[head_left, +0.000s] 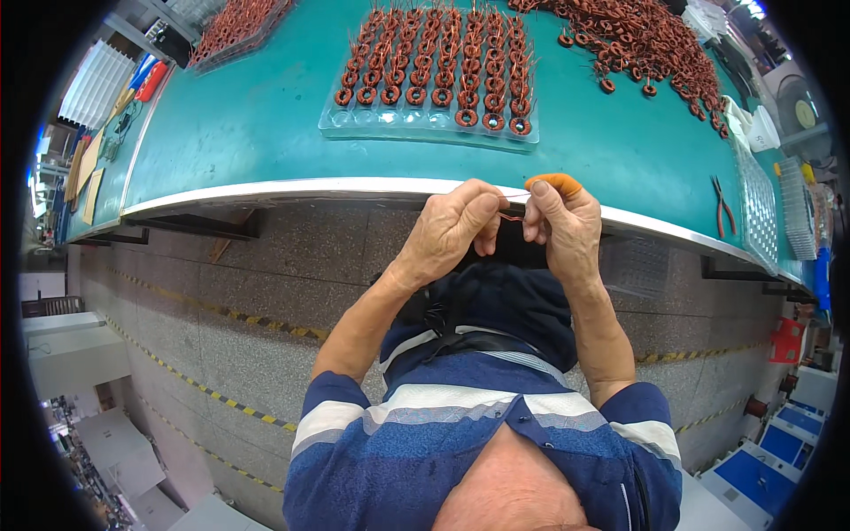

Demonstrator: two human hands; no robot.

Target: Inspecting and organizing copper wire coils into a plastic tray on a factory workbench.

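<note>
Both hands meet just over the front edge of the green table. My left hand (456,221) is closed, its thumb and fingers pinched together. A thin reddish copper wire (511,218) spans the small gap to my right hand (564,219), which is closed in a pinch too. An orange cover (558,183) sits on the right index finger. Whether the wire belongs to a coil hidden in the fingers, I cannot tell. Beyond the hands, a clear plastic tray (390,128) carries rows of copper-wound ring coils (443,75) with upright wire ends; several front pockets at its left hold none.
A large heap of loose ring coils (646,44) lies at the far right. Red-handled pliers (722,208) rest near the right edge, beside clear trays (757,208). Another filled tray (239,35) stands far left. The table's pale front edge (292,186) runs below the hands.
</note>
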